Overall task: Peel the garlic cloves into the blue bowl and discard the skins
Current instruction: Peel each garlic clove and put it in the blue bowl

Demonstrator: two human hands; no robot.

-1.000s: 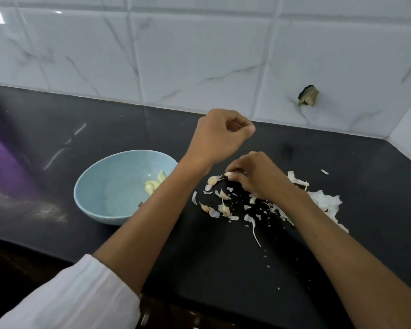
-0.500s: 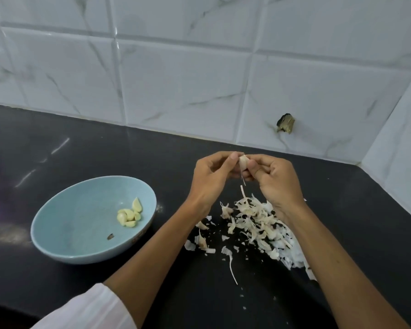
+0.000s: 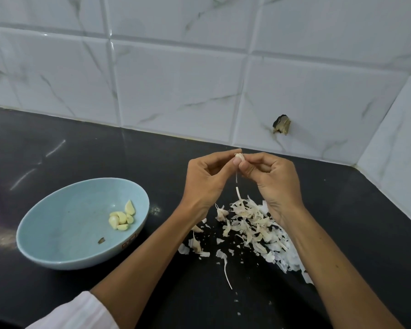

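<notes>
Nearest me on the counter (image 3: pixel 199 305): skins (image 3: pixel 252 224), heaped, papery. Left of them, bowl (image 3: pixel 81 260), peeled cloves (image 3: pixel 121 218) inside. Farther out, above the heap, my left hand (image 3: pixel 207 179) and right hand (image 3: pixel 275 179) both pinch one clove (image 3: pixel 239 157) at the fingertips; strip (image 3: pixel 236 180) hangs below. I judge: clove firm, light, slippery once bare; skin tears easily. Hold near the root.

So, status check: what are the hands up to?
Left hand and right hand pinch one garlic clove, skin strip dangling. Peeled cloves sit in blue bowl. Skins piled on counter, nothing blocking.
</notes>
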